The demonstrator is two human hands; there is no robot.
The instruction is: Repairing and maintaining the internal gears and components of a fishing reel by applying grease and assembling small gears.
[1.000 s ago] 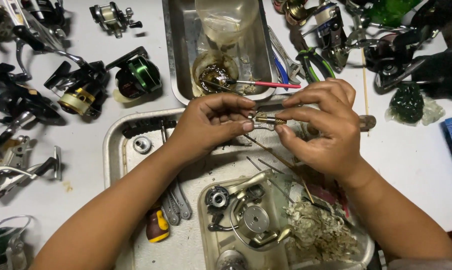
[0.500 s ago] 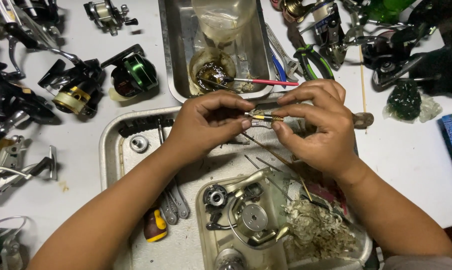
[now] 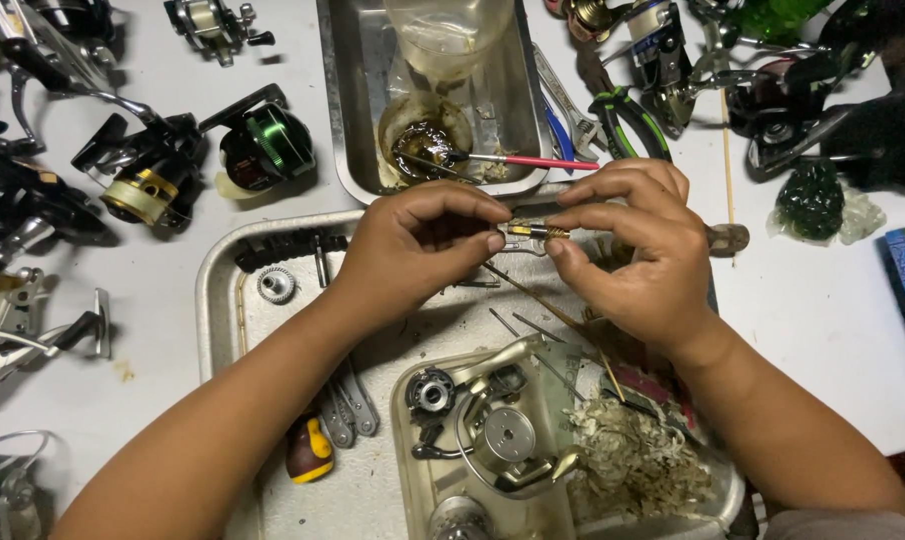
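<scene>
Both hands are meeting over the metal tray's (image 3: 223,300) far edge: left hand (image 3: 413,250) and right hand (image 3: 633,250) are pinching a small brass reel part (image 3: 529,232) between fingertips.

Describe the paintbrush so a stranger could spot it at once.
Start at the deep steel pan at the top centre of the white table, above both hands. A round dish of dark grease sits in it. The paintbrush lies across the dish's right edge, the only red-handled tool there.
</scene>
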